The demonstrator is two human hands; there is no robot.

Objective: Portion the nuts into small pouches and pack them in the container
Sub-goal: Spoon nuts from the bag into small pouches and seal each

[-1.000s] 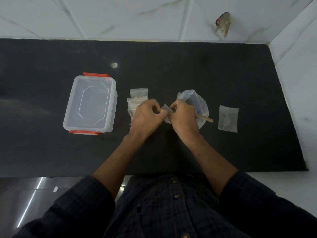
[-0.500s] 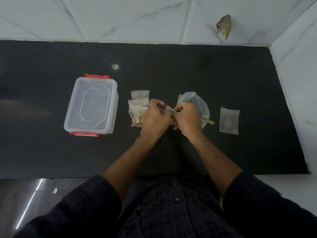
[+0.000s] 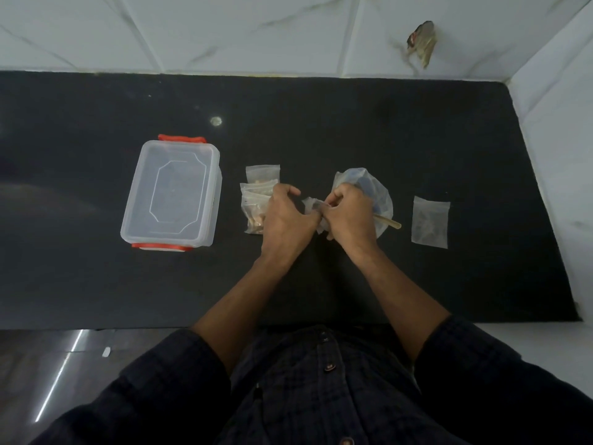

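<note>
Nearest, both hands pinch one small pouch (image 3: 313, 205) between them at the counter's (image 3: 449, 284) middle, left hand (image 3: 284, 216) and right hand (image 3: 348, 213) with fingers curled on its top, seemingly sealing a filled portion. Just beyond lie filled pouches (image 3: 258, 197) left, the nut bag (image 3: 369, 187) right, an empty pouch (image 3: 430, 221) farther right. Next, probably, it joins the pile; the lidded container (image 3: 173, 194) awaits opening.

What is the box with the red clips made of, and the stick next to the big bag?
The box looks like clear, smooth plastic: the dark counter shows through it, and its clips are red. The stick looks like pale, matte wood, though it is too small to be sure.
</note>
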